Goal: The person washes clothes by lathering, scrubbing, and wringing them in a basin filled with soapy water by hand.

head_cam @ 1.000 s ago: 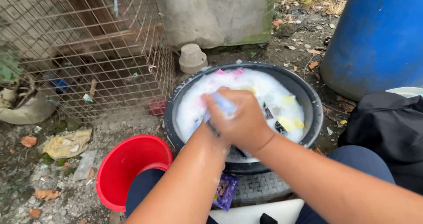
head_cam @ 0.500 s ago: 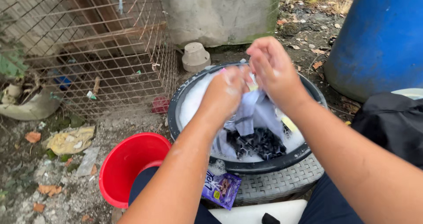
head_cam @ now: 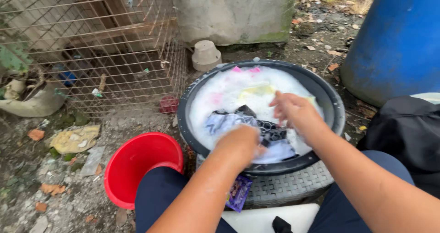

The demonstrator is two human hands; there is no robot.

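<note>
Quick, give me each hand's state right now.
Left hand: closed on the wet garment in the basin.
Right hand: open, fingers spread above the suds.

Both forearms are bare and wet with suds; legs are covered by dark navy trousers.

Round black plastic basin filled with white suds. Inside the basin: pale lilac and black patterned wet cloth, pink bits at far rim, yellow patch mid-foam. Left of basin: round red plastic bucket. Right of basin: big blue plastic drum. Beneath basin: purple sachet.
</note>
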